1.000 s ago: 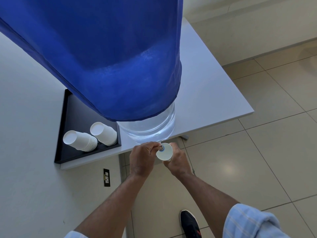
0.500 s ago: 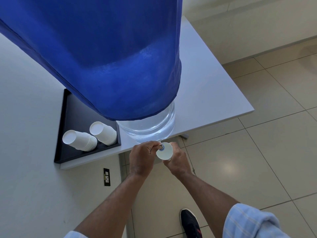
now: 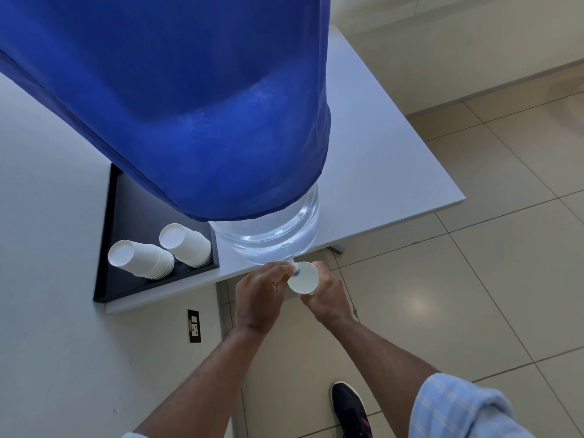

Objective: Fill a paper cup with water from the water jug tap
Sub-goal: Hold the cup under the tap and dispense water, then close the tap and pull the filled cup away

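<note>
A large clear water jug (image 3: pixel 278 230) under a blue cloth cover (image 3: pixel 189 105) stands at the front edge of a white table (image 3: pixel 379 172). Its small tap (image 3: pixel 295 270) sticks out over the edge. My left hand (image 3: pixel 257 295) is closed on the tap. My right hand (image 3: pixel 327 295) holds a white paper cup (image 3: pixel 302 281) upright right under the tap's spout. The cup's inside looks pale, and I cannot tell how much water it holds.
A black tray (image 3: pixel 126 279) on the table's left holds two stacks of white paper cups (image 3: pixel 142 257), lying upside down and tilted. A wall socket (image 3: pixel 193 325) sits below the table. Beige tiled floor spreads to the right, and my dark shoe (image 3: pixel 349 409) is below.
Nothing has visibly changed: both hands stay at the tap, with the cup held under it.
</note>
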`<state>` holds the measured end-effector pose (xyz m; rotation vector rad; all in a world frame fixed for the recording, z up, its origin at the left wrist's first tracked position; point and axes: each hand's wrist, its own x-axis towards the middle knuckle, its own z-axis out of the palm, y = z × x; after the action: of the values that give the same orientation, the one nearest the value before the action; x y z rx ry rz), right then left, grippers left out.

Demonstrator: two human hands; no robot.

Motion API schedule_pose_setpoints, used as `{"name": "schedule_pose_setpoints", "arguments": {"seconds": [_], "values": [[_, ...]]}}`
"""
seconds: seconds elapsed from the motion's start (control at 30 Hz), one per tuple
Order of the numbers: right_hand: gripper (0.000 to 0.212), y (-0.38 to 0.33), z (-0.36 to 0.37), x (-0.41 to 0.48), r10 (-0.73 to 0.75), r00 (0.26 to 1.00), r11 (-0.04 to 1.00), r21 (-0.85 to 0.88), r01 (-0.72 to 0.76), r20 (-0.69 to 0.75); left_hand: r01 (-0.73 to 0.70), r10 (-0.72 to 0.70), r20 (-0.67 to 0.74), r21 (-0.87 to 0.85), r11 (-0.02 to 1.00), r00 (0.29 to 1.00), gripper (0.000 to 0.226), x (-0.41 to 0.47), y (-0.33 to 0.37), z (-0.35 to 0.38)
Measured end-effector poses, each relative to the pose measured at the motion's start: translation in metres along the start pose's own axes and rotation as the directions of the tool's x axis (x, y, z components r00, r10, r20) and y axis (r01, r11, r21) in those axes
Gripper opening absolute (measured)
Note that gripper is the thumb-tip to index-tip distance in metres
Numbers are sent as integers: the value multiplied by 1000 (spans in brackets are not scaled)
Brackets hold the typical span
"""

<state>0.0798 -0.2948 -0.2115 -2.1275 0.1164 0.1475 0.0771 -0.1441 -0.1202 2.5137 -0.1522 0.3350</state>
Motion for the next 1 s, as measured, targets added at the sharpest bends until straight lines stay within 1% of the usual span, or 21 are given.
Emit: {"name": "schedule_pose_setpoints", "arguments": {"seconds": [0.1,0.13,0.27,0.33,0.5,0.63,0.9,1.0], "values": [[49,3,1,0,30,1000,999,18,-29,0,-87,85,47,35,996,995,12,-9,0,-1],[49,3,1,-1,38,999,999,22,-38,2,-86,83,66,48,995,994,12,-12,-1,-1],[49,4,2,-2,49,999,998,36,-49,-3,44,-45,93,11,999,995,16,-18,-3,-1],[49,5,2,-2,53,999,998,41,-53,-11,73,-71,103,-15,997,992,19,-18,-2,-1],[50,6,1,-3,78,997,994,77,-76,-21,65,-60,115,-39,997,992,29,-20,-2,-1],[52,8,-6,-3,110,992,991,89,-105,-57,66,-61,121,-36,997,991,35,-19,-1,-3],[62,17,-37,-3,155,976,985,93,-142,-152,100,-93,143,-42,994,985,36,-21,1,-3],[66,14,-57,-1,151,969,985,109,-131,-198,127,-118,141,-60,990,983,35,-22,2,-3]]}}
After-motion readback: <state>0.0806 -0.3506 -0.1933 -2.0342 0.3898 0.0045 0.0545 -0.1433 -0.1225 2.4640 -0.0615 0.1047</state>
